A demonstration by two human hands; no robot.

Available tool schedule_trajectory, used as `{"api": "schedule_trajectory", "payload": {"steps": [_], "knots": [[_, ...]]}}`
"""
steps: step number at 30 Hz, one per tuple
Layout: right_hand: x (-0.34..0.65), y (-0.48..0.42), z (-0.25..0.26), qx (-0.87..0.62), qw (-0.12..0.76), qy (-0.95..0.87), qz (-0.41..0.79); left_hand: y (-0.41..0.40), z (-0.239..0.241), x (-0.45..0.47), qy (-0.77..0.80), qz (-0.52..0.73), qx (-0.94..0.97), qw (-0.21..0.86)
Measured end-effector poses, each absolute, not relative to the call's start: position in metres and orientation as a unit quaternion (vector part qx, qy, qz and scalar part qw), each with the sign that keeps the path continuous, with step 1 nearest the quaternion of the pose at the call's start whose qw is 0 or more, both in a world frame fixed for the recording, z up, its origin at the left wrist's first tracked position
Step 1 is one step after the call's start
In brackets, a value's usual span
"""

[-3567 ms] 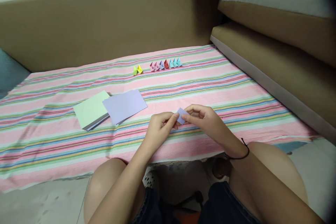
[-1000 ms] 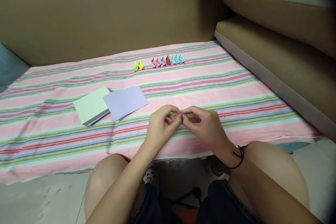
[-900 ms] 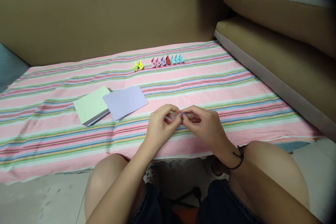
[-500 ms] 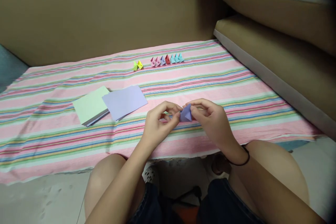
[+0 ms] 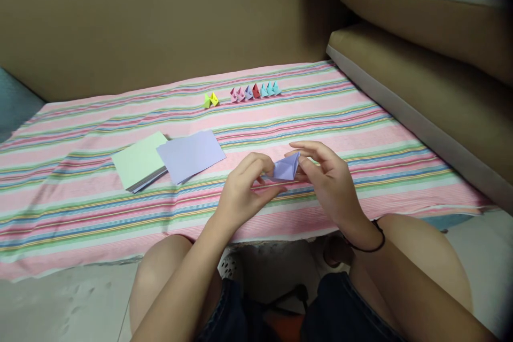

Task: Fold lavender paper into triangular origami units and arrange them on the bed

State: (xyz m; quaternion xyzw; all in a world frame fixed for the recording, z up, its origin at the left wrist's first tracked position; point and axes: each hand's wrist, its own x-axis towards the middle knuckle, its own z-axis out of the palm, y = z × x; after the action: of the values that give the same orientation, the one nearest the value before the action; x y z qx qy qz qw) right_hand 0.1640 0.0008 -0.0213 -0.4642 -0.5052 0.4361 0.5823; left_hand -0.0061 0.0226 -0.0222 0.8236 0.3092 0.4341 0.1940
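A small purple folded paper (image 5: pixel 286 168) is held between my two hands, just above the striped cloth. At its right end, the thumb and fingers of my right hand (image 5: pixel 333 184) grip the pointed corner. My left hand (image 5: pixel 243 186) has its curled fingers on the paper's left end, while its thumb stretches out below, apart from the paper. Part of that left end is hidden behind the fingers.
A striped cloth (image 5: pixel 120 235) covers the seat. On it lie purple sheets (image 5: pixel 191 156) overlapping a stack of paper with light green on top (image 5: pixel 138 163). Farther back stand yellow folded papers (image 5: pixel 210 100) and a row of pink, purple, red and blue ones (image 5: pixel 255 91). Cushions (image 5: pixel 417 85) rise at right.
The purple paper has turned and shows a wider, lighter face. My left thumb has come off it and extended. My right hand has shifted slightly right and away from me.
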Motion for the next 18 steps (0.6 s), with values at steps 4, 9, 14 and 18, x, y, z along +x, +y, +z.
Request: {"api": "schedule_trajectory", "payload": {"steps": [4,9,14,18], "knots": [[0.166,0.000,-0.020,-0.446,0.563,-0.569,0.401,0.024,-0.021,-0.011,0.311,0.425,0.839,0.137],[0.174,0.001,-0.017,-0.419,0.504,-0.689,0.309,0.027,-0.018,-0.019,0.321,0.414,0.848,0.084],[0.184,0.006,-0.017,-0.420,0.434,-0.780,0.164,0.028,-0.019,-0.022,0.320,0.409,0.851,0.069],[0.189,0.009,-0.017,-0.412,0.406,-0.803,0.145,0.028,-0.018,-0.021,0.304,0.407,0.855,0.104]]}}
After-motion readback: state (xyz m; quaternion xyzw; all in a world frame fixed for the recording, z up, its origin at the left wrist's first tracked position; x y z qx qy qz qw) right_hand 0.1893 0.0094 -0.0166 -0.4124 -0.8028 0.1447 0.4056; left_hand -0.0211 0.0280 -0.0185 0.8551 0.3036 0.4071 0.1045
